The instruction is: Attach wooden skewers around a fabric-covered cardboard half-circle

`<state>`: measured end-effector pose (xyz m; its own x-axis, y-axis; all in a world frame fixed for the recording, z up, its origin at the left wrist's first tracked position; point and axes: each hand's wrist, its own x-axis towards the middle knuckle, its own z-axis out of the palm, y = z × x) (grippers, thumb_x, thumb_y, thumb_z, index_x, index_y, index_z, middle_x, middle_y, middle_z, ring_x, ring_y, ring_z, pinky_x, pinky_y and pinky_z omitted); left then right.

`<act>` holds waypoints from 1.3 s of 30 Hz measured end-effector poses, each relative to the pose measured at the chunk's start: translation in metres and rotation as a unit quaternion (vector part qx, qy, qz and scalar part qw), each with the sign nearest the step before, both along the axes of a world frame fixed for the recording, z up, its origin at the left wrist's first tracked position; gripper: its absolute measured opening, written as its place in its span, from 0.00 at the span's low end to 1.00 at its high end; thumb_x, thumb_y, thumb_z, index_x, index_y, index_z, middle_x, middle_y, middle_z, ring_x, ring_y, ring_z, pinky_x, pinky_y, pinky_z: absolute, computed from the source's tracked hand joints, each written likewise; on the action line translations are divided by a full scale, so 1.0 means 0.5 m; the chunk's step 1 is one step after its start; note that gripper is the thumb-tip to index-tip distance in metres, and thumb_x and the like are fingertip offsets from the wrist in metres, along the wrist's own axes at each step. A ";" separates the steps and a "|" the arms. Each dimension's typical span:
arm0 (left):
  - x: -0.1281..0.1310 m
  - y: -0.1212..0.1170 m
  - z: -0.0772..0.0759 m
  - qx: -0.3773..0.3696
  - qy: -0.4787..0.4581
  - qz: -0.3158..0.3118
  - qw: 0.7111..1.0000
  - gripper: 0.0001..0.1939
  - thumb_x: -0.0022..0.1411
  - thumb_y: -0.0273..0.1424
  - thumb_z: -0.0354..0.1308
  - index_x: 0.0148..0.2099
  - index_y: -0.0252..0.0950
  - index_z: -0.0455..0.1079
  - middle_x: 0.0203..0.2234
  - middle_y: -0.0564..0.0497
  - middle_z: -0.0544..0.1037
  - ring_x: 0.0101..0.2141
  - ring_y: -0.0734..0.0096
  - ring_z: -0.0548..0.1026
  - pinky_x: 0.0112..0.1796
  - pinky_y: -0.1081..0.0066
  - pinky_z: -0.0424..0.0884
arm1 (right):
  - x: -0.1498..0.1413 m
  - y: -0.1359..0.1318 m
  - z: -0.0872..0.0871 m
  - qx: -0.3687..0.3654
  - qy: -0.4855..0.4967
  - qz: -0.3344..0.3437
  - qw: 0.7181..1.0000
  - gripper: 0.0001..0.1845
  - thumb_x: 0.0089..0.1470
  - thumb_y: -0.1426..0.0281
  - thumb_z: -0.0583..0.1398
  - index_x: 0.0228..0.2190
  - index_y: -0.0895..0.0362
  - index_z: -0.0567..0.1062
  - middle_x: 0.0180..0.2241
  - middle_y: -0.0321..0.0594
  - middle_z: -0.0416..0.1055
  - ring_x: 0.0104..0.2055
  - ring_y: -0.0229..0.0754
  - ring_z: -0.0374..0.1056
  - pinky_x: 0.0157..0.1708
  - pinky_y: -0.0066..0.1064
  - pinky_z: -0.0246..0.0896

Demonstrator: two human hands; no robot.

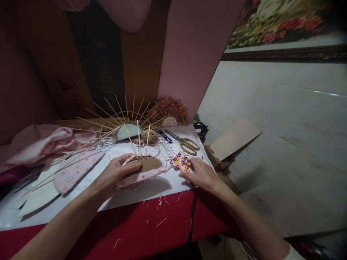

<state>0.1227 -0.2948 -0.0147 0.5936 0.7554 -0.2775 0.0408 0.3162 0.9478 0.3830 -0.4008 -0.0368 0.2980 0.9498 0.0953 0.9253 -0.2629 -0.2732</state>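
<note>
My left hand (119, 175) grips a half-round cardboard piece (149, 164), its edge wrapped in pink dotted fabric. Three thin wooden sticks (139, 137) rise from its far edge. At the right, my right hand (202, 174) has its thumb and fingers closed around a flower-patterned glue gun (180, 161), low over the white sheet. A black cord (192, 216) runs down from beside that hand. Just beyond are gold-handled scissors (188, 143), blue thread snips (165, 136) and a ball of twine (149, 135).
A blue half-round with fanned sticks (129, 131) stands behind, near a decorated fan (170, 108). Pink dotted fabric (54, 139) and a dotted half-round piece (77, 169) lie left. Scraps dot the red cloth (141, 227). A cardboard sheet (235, 137) leans right.
</note>
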 end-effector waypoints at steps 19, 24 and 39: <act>-0.001 -0.004 -0.010 0.031 0.022 -0.042 0.998 0.17 0.46 0.35 0.65 0.38 0.33 0.69 0.22 0.53 0.73 0.18 0.77 0.68 0.17 0.78 0.61 | -0.134 -0.085 0.044 0.095 0.424 0.162 0.886 0.09 0.53 0.67 0.57 0.37 0.57 0.71 0.32 0.37 0.68 0.31 0.37 0.62 0.31 0.26 0.59; -0.001 -0.008 -0.006 0.028 0.044 -0.068 0.996 0.14 0.46 0.33 0.64 0.35 0.32 0.69 0.20 0.54 0.72 0.18 0.79 0.66 0.17 0.79 0.58 | -0.133 -0.066 0.025 0.063 0.481 0.119 0.866 0.11 0.50 0.64 0.60 0.32 0.59 0.73 0.28 0.37 0.67 0.27 0.35 0.60 0.27 0.26 0.57; -0.001 -0.004 -0.019 0.015 0.055 -0.093 0.994 0.15 0.44 0.32 0.64 0.35 0.32 0.70 0.21 0.54 0.74 0.19 0.76 0.69 0.19 0.77 0.58 | -0.117 -0.040 0.036 -0.077 0.526 0.079 0.844 0.21 0.50 0.55 0.59 0.19 0.56 0.58 0.12 0.26 0.50 0.14 0.27 0.44 0.14 0.25 0.34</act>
